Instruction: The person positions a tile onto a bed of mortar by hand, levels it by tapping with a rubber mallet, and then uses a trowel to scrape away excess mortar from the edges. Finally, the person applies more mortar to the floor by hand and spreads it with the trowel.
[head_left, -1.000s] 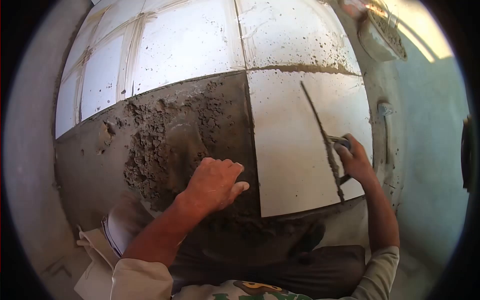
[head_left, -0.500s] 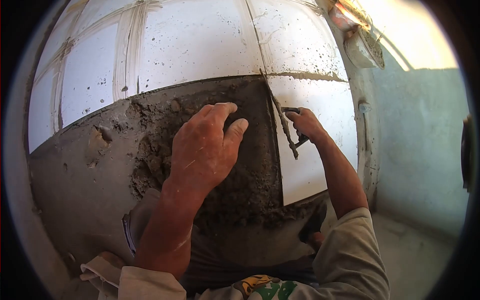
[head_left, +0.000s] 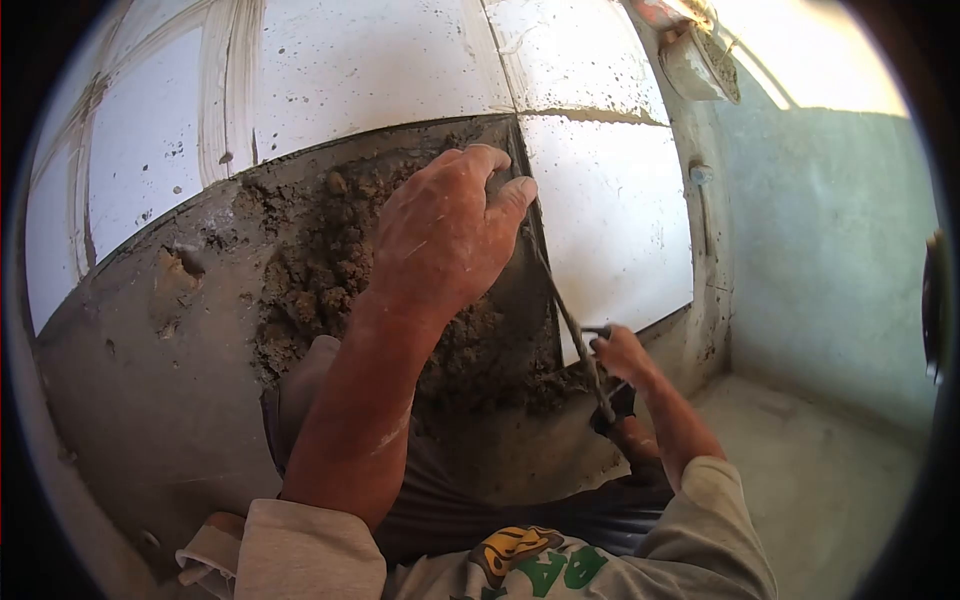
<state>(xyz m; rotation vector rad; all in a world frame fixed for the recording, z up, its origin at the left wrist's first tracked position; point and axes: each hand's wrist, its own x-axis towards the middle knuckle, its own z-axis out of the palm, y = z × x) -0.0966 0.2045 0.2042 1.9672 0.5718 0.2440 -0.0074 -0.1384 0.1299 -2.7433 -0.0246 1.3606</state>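
My right hand [head_left: 622, 357] is wrapped round the handle of a long flat trowel [head_left: 572, 320], seen edge-on along the left edge of a white tile [head_left: 610, 210]. Over the mortar bed my left hand [head_left: 452, 225] hangs with its thumb and fingers apart, holding nothing, near that tile's upper left edge. Rough, crumbly brown mortar [head_left: 310, 260] lies beneath and left of it, with a smoother dark patch beside the tile.
More white tiles [head_left: 350, 70] with smeared joints and specks cover the top. A mortar-stained container [head_left: 692, 68] stands at upper right, by a pale green wall [head_left: 820, 240]. Bare grey floor [head_left: 150, 400] lies on the left; my knee [head_left: 310, 365] is beside the mortar.
My right hand has moved the trowel down towards me along the tile's edge. My left hand has shifted up and to the right. The view has shifted slightly.
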